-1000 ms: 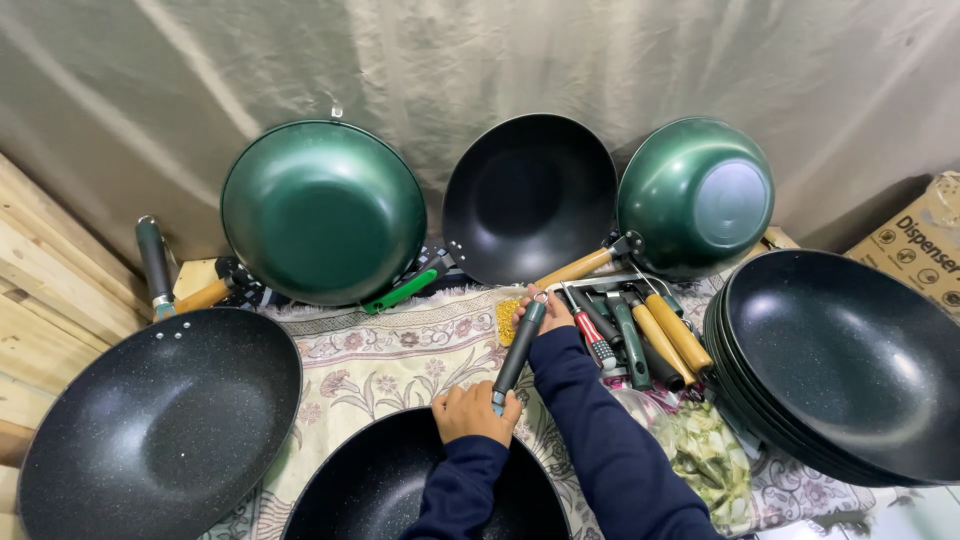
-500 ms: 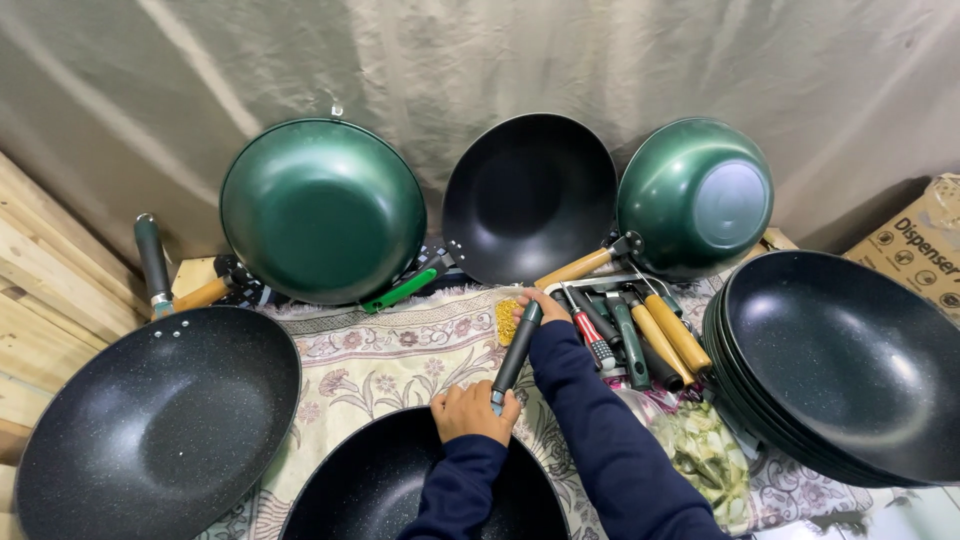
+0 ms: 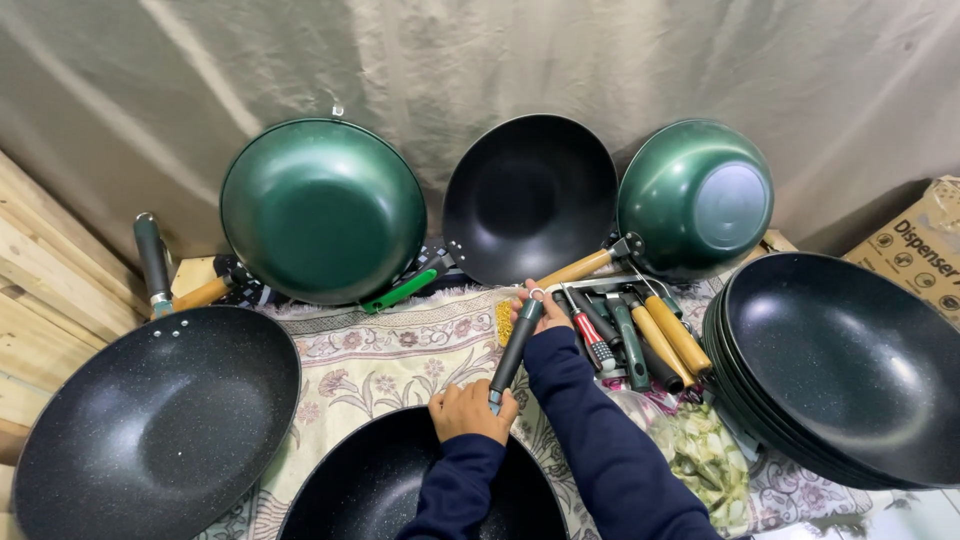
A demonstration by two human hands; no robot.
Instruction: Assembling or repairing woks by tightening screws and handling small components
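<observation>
A black speckled pan (image 3: 370,490) lies right in front of me at the bottom edge. A dark handle (image 3: 513,350) runs from its rim away from me. My left hand (image 3: 468,410) is closed over the handle's near end where it meets the pan rim. My right hand (image 3: 545,308) grips the far end of the same handle, next to a pile of loose handles. Both sleeves are dark blue.
Two green woks (image 3: 320,210) (image 3: 700,195) and a black wok (image 3: 530,195) lean on the curtain behind. A large black pan (image 3: 150,420) lies left, a stack of black pans (image 3: 850,370) right. Loose handles and screwdrivers (image 3: 635,340) lie on the patterned cloth (image 3: 390,350). A cardboard box (image 3: 920,245) stands at the far right.
</observation>
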